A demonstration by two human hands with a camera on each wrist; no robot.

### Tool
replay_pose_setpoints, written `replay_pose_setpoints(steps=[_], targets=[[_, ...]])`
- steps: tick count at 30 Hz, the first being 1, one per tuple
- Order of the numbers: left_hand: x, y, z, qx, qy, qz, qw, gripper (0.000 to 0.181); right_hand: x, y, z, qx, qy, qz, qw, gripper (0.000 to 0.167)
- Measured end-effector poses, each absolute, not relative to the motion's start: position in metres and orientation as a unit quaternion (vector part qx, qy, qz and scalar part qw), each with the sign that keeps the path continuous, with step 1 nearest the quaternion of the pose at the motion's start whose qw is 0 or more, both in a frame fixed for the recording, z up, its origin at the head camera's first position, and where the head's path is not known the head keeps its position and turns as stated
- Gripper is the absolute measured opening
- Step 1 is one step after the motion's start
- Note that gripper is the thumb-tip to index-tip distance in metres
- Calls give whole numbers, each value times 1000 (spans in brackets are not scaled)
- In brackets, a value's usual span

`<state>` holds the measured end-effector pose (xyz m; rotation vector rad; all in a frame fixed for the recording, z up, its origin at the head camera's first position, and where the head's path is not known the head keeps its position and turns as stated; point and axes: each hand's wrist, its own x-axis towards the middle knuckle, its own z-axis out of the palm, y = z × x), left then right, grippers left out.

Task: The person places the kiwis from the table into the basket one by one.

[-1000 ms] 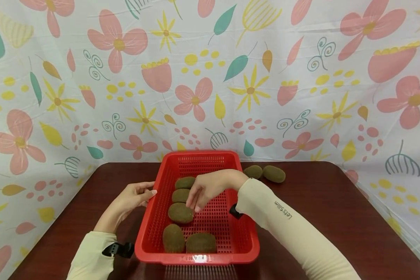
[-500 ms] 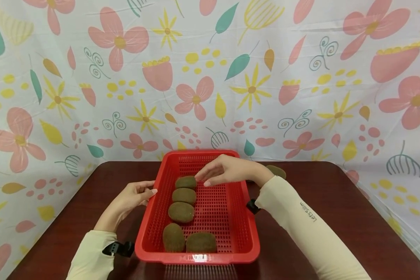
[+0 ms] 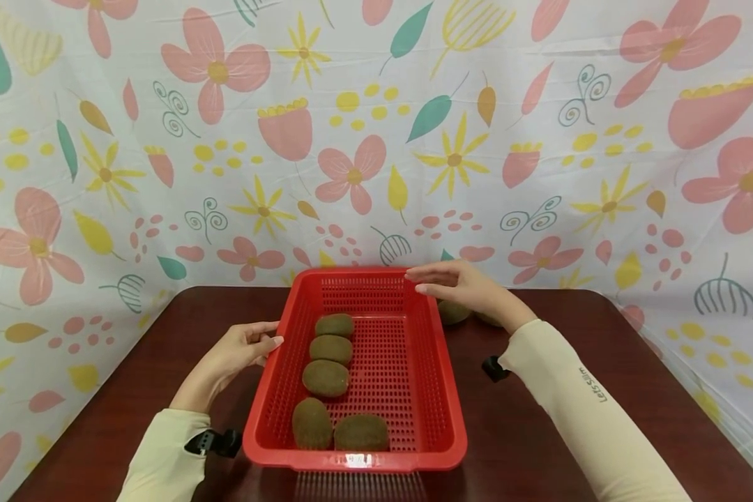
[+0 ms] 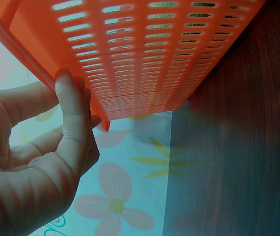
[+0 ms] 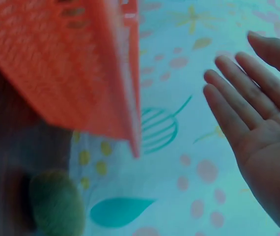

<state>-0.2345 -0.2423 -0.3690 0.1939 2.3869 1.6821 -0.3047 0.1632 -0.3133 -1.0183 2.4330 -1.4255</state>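
My left hand (image 3: pixel 237 354) pinches the left rim of a red plastic basket (image 3: pixel 442 362) between thumb and fingers; the left wrist view shows the fingertips (image 4: pixel 70 91) at its slotted side wall. Inside lie several brown fuzzy kiwis: some stacked in a column along the left, one kiwi (image 3: pixel 312 423) upright at the front left corner, another kiwi (image 3: pixel 360 433) lying sideways beside it. My right hand (image 3: pixel 470 286) is above the basket's far right corner, fingers straight and holding nothing. Below it, a kiwi (image 3: pixel 453 313) on the table is partly hidden.
Another kiwi (image 3: pixel 488 319) sits mostly behind my right hand. The basket stands on a dark wooden table (image 3: pixel 558 314), lengthwise away from me. A floral cloth (image 3: pixel 376 139) hangs behind the table's far edge.
My right hand has risen out of the basket and moved right, away from the kiwi column, past the right rim. The left hand keeps its hold on the basket.
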Motion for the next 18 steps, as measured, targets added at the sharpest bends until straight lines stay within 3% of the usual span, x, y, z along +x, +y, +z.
replay_pose_setpoints(steps=[18], targets=[[-235,-241,-368,54,813,570,106,54,-333,235,-359,-204,854,-477,-42,43]])
